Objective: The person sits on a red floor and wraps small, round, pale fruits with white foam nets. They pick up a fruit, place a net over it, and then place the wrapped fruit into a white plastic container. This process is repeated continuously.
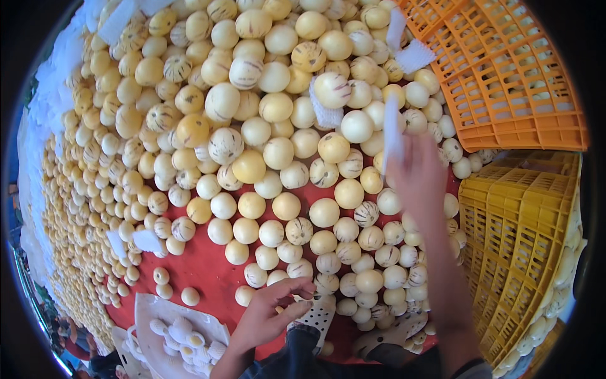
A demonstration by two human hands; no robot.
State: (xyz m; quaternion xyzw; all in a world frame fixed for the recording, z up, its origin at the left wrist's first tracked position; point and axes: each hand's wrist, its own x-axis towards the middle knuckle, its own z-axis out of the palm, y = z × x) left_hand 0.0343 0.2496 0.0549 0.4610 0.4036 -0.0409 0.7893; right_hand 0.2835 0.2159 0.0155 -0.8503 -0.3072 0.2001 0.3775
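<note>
My right hand [416,166] reaches forward over a heap of pale yellow pepino melons [277,154], many with dark purple streaks. A flattened white foam net sleeve [392,130] stands upright in its blurred fingers. Low in the middle, my left hand [277,305] is curved with thumb and fingers apart, holding nothing that I can see. It hovers above a white perforated shoe [318,312]. Ahead, one streaked pepino [332,90] sits against another foam net sleeve [326,111] on the heap.
An orange plastic crate [511,76] and a yellow one [518,237] line the right side. At lower left, a white basket [147,315] holds foam-wrapped fruit. Red sheeting [199,270] lies underneath. White foam sleeves [54,90] are piled at far left; people [80,341] appear beyond.
</note>
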